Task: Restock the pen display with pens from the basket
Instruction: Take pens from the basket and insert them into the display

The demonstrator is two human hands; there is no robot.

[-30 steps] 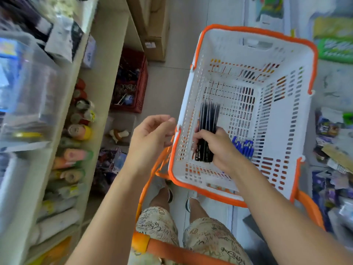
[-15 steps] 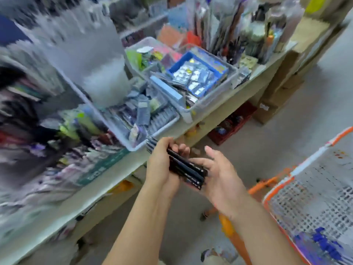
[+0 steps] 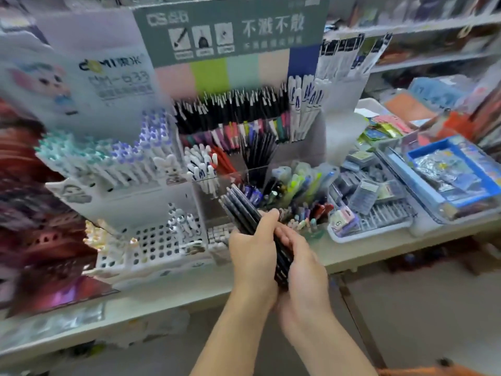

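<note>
1. A person stands at a shop shelf, seen from a head camera looking down at two bare forearms reaching forward.
2. Both hands hold one bundle of dark pens. The pens are slim, black and packed side by side, tips pointing up and to the left.
3. The left hand is wrapped round the middle of the bundle, fingers curled over the top.
4. The right hand cups the lower end of the bundle, palm turned in, fingers loosely curled against it.
5. The bundle sits just in front of the pen display, low against its clear front bins. Its tips are near the bin of mixed coloured pens.
6. The display is a tiered stand on the shelf. Rows of black pens fill its upper tier; white and red pens stand below them.
7. Left of the display is a white rack with round holes, many unfilled.
8. Right of the display lie trays of small stationery.
9. The picture is blurred, so I cannot tell which slot the pens belong in.
10. Handling, as a judgement: the pens look light and stiff, with smooth barrels that would slide past one another.
11. A loose bundle could fan out or drop single pens. Gripping round the middle, with the other hand squaring the ends, seems the safest hold.
</note>
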